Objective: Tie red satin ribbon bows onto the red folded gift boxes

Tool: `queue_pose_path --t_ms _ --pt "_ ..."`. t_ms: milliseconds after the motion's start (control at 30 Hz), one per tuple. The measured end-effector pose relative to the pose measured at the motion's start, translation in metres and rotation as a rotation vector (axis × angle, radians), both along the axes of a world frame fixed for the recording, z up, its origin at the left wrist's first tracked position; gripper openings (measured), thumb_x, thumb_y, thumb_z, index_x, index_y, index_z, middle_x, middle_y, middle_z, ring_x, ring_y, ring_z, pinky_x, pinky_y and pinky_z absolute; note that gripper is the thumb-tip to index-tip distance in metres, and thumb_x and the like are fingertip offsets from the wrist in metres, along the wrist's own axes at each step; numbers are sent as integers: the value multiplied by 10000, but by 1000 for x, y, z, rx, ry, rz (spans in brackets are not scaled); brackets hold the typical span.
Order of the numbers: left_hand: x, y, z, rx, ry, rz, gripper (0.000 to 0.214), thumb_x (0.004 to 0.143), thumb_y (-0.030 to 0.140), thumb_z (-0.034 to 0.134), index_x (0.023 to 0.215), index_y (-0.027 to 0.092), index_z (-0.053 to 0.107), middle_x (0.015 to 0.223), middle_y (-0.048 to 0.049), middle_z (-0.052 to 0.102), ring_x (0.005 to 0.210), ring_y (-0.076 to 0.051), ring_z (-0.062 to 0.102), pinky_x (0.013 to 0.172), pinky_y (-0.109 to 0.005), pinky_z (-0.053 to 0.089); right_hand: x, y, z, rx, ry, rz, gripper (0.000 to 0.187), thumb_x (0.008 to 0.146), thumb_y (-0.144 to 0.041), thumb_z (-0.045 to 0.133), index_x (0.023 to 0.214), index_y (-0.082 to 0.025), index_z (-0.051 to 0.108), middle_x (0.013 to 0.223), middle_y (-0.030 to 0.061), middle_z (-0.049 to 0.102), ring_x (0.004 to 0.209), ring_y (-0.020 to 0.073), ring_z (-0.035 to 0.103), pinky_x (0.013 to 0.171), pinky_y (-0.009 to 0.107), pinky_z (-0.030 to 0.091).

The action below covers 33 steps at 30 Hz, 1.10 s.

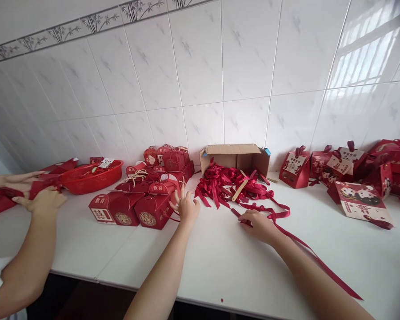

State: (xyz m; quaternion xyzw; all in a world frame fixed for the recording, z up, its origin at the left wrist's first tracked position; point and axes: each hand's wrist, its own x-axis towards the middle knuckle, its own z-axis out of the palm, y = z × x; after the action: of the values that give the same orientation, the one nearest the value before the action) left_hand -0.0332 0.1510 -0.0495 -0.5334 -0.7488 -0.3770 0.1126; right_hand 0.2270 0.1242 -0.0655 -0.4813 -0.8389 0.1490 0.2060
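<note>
My left hand [186,205] rests with fingers spread against the nearest red gift box [154,210] in a cluster of finished red boxes [160,175]. My right hand [258,224] lies on the white counter, its fingers closed on a long dark red ribbon [306,249] that trails to the right past my forearm. Just beyond both hands is a heap of red ribbons [233,186] spilling from a cardboard box [235,156] lying on its side.
Another person's hands [40,198] work at the far left with red pieces beside a red plastic basket [91,177]. More decorated red boxes [350,178] stand at the right against the tiled wall. The counter's front edge [160,291] runs below my arms.
</note>
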Motion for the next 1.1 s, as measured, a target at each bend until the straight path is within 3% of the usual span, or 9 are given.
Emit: queue_pose_path --t_ms 200,367,600,767,900,1100 --pt "7 -5 5 -59 -48 50 183 745 195 524 883 242 635 1449 -19 420 1355 -354 251 1031 -595 236 1 -1 1 -14 9 2 241 821 -231 506 960 -245 702 1012 53 662 907 217 608 666 273 456" --pt "10 -3 8 -127 -135 5 273 751 211 530 1017 229 585 1250 -90 580 1196 -287 478 982 -490 356 1 -1 1 -15 13 14 245 825 -232 493 950 -243 704 985 49 665 930 223 599 697 281 461" --pt "1 2 2 -196 -204 -41 263 767 192 517 1029 186 544 1071 -109 659 1095 -290 562 907 -434 418 2 0 -1 -21 25 28 249 820 -237 499 957 -230 706 995 56 664 941 228 596 726 291 469" --pt "9 -3 -3 -222 -113 -335 336 804 165 490 1139 192 497 1002 -69 667 928 -186 636 780 -292 474 2 0 -1 -23 39 35 244 824 -237 495 945 -228 707 984 54 663 932 225 598 723 293 471" --pt "30 -17 3 -243 24 -588 342 805 162 493 1141 220 526 904 -33 686 879 -198 640 804 -327 458 2 -1 0 -16 50 35 231 823 -238 503 924 -232 711 969 52 661 910 222 597 716 293 469" --pt "60 -45 24 -230 196 -950 411 824 189 469 1230 232 511 937 -44 688 916 -217 630 840 -346 417 0 0 0 7 58 30 223 810 -212 514 912 -214 712 906 52 659 834 191 594 697 263 456"
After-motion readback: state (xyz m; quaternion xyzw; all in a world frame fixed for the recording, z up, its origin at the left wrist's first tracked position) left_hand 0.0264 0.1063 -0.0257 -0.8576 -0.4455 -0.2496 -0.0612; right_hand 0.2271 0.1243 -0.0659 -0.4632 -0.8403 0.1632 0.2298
